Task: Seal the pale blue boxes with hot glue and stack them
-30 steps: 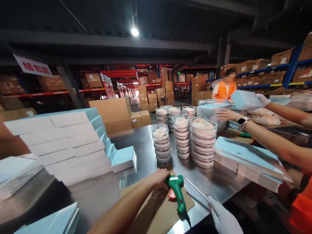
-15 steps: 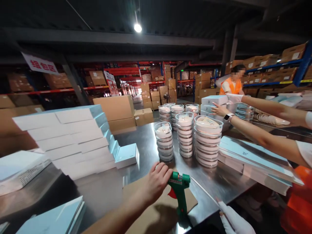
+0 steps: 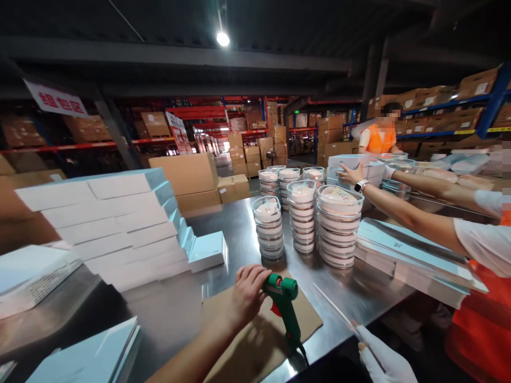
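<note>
My bare left hand (image 3: 250, 290) is closed around the front end of a green glue gun (image 3: 288, 314). The gun's rear faces right, its handle hangs down with a cord at the bottom, and part of a red trigger shows. Beneath it lies a flat piece of cardboard (image 3: 309, 314) on the metal table (image 3: 167, 306). In a white glove with bare fingertips, my right hand (image 3: 385, 356) grips a long, thin, whitish glue stick (image 3: 331, 302). Its free end points up and left, apart from the gun.
Stacked clear round dishes (image 3: 268, 229) stand beyond my hands. White and light-blue boxes (image 3: 115, 229) are piled at left; flat light-blue boxes (image 3: 407, 247) lie at right. A co-worker's hands (image 3: 353, 175) touch a box stack (image 3: 347, 161). Another person in an orange vest (image 3: 377, 139) stands farther back.
The glue gun has moved slightly left with my left hand, and its rear has turned toward me. The co-worker's arms have shifted left around the stacked boxes. My right hand has hardly moved.
</note>
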Motion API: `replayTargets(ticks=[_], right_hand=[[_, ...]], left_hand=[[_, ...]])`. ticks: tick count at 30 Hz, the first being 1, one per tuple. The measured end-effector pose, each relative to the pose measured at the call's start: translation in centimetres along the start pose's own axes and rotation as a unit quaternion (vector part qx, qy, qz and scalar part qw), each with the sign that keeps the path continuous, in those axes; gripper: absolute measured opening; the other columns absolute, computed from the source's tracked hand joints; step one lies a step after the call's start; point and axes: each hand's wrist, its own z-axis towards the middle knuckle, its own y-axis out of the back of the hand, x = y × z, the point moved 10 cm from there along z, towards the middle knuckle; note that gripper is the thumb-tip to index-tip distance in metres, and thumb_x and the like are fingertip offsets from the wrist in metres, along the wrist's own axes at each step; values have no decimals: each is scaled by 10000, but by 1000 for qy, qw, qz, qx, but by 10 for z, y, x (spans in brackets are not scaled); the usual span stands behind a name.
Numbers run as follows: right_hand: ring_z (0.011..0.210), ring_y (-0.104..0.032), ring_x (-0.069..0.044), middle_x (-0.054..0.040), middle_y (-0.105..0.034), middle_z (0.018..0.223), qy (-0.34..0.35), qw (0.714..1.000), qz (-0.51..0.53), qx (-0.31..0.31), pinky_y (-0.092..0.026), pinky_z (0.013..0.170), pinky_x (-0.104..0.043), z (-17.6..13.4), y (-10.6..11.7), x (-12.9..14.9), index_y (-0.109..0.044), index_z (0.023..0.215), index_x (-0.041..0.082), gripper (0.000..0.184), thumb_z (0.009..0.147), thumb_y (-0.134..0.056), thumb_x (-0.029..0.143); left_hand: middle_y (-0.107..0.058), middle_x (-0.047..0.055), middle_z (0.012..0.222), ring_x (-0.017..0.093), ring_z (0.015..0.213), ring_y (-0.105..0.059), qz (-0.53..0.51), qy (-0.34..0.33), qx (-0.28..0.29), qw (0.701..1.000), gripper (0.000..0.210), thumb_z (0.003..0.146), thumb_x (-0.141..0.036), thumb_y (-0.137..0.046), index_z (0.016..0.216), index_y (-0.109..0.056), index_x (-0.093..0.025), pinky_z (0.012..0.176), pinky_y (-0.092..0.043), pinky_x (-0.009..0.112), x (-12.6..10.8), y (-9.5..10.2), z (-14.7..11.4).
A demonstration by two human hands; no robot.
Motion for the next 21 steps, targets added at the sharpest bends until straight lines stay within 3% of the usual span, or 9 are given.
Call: replayTargets(ticks=[8, 12, 16, 18, 21], right_hand=[[1133, -788, -199, -55, -770, 1352, 84, 991, 49, 97, -600, 977, -167, 13, -12, 69, -672, 1460, 252, 455, 1010, -617, 223], [1136, -792, -180, -65, -762, 1376, 110, 987, 24, 111, -608, 961, -153, 10, -17, 78, -601, 1526, 260, 508, 1024, -562, 193], [1171, -782, -199, -88, -767, 1365, 80, 991, -62, 93, -616, 976, -180, 18, -31, 50, -696, 1423, 184, 444, 1029, -492, 198], [1156, -796, -228, -100, -800, 1323, 5, 984, -138, 115, -646, 954, -233, 32, -47, 14, -718, 1395, 187, 446, 1023, -473, 219], [920, -840, -262, -133, -848, 1081, -67, 962, -220, 151, -673, 765, -302, 56, -69, -40, -777, 1290, 207, 475, 961, -443, 133]], left_hand=[[-776, 101, 1189, 348, 1218, -673, -66, 53, 7, 996, 499, 889, -89, -644, 1352, -549, -249, 1011, -508, 505, 24, 0, -25], [-759, 109, 1237, 362, 1289, -647, -86, 76, 27, 993, 524, 886, -101, -609, 1376, -529, -266, 1052, -498, 546, 27, -1, -33], [-749, 121, 1277, 364, 1344, -612, -88, 110, 69, 988, 563, 842, -55, -597, 1371, -558, -243, 1090, -487, 575, 32, -11, -38], [-765, 115, 1267, 375, 1343, -612, -81, 119, 107, 984, 569, 796, -45, -651, 1331, -609, -236, 1092, -488, 587, 34, -25, -37], [-796, 110, 1206, 407, 1304, -637, -59, 121, 179, 975, 518, 748, -104, -793, 1242, -691, -223, 1072, -500, 614, 35, -58, -30]])
